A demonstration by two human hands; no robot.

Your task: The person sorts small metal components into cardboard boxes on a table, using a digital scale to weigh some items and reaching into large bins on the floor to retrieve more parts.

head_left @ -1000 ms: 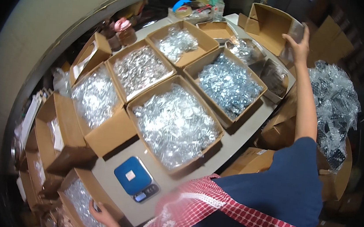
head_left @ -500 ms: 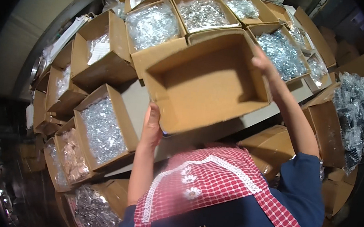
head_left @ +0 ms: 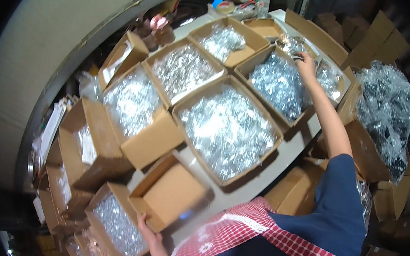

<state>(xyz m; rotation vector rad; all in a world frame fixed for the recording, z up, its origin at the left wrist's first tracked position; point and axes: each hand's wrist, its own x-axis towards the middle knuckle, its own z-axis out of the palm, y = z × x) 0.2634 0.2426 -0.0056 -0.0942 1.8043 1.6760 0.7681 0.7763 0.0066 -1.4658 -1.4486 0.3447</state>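
**Empty box at the table's near edge, far arm stretched out**

Boxes of shiny packets crowd the table (head_left: pixel 290 152), leaving only a thin bare strip. The left hand (head_left: pixel 147 224) grips the near corner of the empty box (head_left: pixel 170 197), which sits at the table's near edge, its long side running toward the big full box (head_left: pixel 227 128). The right hand (head_left: pixel 305 64) reaches far, fingers curled onto packets in the far box (head_left: pixel 277 83); whether they hold any cannot be told.

Packing or sorting room of a warehouse: table (head_left: pixel 290 152) crowded with open cartons (head_left: pixel 227 130) of small clear-bagged parts, more boxes (head_left: pixel 110 223) stacked around, loose bulk bag (head_left: pixel 386 112) alongside, tape roll (head_left: pixel 222 1) at far end.
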